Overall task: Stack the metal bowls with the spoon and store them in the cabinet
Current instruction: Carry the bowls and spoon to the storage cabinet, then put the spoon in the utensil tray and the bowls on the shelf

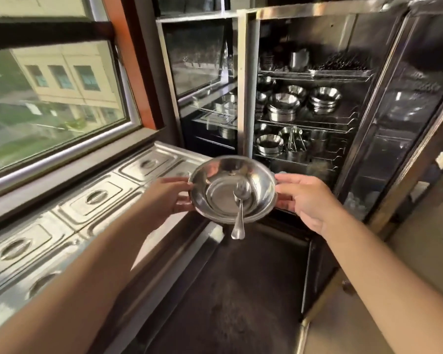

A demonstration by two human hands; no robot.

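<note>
I hold the stacked metal bowls (215,182) level in front of the open cabinet (251,80). My left hand (168,196) grips the left rim and my right hand (306,198) grips the right rim. A metal spoon (239,213) lies inside the top bowl, its handle sticking out over the near rim. How many bowls are in the stack is hidden from above. The cabinet's wire shelves (304,123) hold several stacks of steel bowls (283,106) and cups.
The cabinet's glass door (399,129) stands swung open on the right. A steel counter with several lidded pans (95,198) runs along the left under a window (51,98). Dark floor (241,290) lies below the bowls.
</note>
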